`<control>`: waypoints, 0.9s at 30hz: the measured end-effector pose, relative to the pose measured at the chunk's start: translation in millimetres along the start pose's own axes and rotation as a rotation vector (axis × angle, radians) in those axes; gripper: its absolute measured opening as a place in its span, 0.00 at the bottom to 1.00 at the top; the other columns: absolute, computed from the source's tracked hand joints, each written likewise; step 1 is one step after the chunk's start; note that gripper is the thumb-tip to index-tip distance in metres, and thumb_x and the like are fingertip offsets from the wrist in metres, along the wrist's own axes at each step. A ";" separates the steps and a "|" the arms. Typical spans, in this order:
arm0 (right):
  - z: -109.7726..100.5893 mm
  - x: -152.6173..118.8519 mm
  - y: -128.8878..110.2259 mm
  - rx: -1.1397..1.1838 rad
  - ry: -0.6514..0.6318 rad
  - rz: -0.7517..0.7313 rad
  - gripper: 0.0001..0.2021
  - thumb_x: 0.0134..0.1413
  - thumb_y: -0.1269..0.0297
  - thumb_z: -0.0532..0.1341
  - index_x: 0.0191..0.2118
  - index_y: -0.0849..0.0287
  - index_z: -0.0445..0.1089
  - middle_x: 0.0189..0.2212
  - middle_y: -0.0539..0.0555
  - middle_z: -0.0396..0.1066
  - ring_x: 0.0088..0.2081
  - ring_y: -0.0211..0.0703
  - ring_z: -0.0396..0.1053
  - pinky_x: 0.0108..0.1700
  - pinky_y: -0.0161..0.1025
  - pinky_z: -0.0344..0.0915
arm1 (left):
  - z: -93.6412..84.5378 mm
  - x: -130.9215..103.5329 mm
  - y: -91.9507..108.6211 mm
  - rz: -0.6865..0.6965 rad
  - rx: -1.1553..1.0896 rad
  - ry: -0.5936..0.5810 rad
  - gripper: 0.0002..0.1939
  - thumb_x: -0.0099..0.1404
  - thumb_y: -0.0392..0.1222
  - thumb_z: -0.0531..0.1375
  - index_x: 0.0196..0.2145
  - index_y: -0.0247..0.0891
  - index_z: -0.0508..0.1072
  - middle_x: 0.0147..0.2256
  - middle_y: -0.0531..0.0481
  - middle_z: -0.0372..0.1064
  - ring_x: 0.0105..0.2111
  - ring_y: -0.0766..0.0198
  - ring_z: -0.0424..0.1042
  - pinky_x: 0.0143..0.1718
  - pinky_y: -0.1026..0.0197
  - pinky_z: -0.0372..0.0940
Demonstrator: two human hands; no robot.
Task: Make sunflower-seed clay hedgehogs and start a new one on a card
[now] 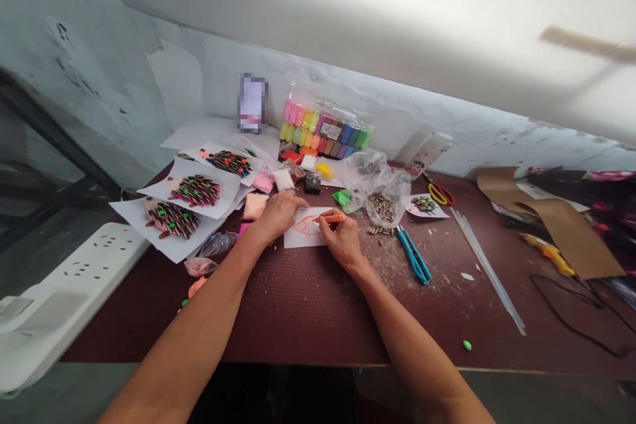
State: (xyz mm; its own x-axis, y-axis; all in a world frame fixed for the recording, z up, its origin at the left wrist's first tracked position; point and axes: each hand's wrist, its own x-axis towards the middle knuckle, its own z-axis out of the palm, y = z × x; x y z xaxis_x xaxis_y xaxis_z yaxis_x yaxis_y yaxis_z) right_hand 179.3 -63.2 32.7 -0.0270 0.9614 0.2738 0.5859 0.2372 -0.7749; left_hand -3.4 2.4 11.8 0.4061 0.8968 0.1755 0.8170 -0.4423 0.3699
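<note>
My right hand grips an orange marker, its tip on a small white sheet of paper. Orange lines on the sheet form a rounded, leaf-like drawing, partly covered by my fingers. My left hand rests at the sheet's upper left edge, fingers extended over the paper and steadying it. Beside that hand sits a block of peach clay. A white clay block, pink clay and a black-wrapped block lie just beyond the paper.
Seed-covered hedgehog pictures lie at left, above a power strip. Behind are packs of coloured clay and a phone. To the right are a bag of striped seeds, a blue cutter, scissors, glue sticks and a glue gun.
</note>
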 end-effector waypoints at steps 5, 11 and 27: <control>-0.3 -0.2 -0.2 -0.026 -0.003 -0.010 0.12 0.57 0.59 0.58 0.30 0.59 0.75 0.25 0.52 0.75 0.23 0.38 0.66 0.29 0.35 0.58 | -1.7 -0.5 1.9 -0.005 -0.003 -0.003 0.19 0.68 0.32 0.53 0.47 0.41 0.81 0.40 0.43 0.75 0.44 0.57 0.73 0.47 0.59 0.67; -0.5 0.2 1.3 -0.054 -0.010 -0.016 0.12 0.58 0.61 0.58 0.31 0.59 0.76 0.26 0.52 0.75 0.23 0.38 0.66 0.29 0.35 0.59 | -6.1 -1.5 6.7 -0.020 0.001 -0.018 0.20 0.68 0.31 0.53 0.48 0.41 0.81 0.40 0.43 0.75 0.45 0.57 0.73 0.48 0.59 0.67; -2.7 0.0 -0.9 0.007 0.010 0.028 0.12 0.55 0.59 0.58 0.29 0.58 0.75 0.23 0.51 0.73 0.23 0.38 0.65 0.28 0.34 0.59 | -7.2 -1.9 8.4 -0.025 0.026 -0.024 0.19 0.68 0.30 0.53 0.48 0.40 0.81 0.41 0.43 0.75 0.45 0.56 0.73 0.48 0.58 0.67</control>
State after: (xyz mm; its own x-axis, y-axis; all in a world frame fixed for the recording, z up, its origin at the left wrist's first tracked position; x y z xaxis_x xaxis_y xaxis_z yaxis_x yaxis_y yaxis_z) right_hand 181.0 -63.8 35.0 -0.0026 0.9662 0.2577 0.5807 0.2112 -0.7863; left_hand -0.2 -2.9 21.2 0.3951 0.9071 0.1450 0.8371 -0.4205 0.3499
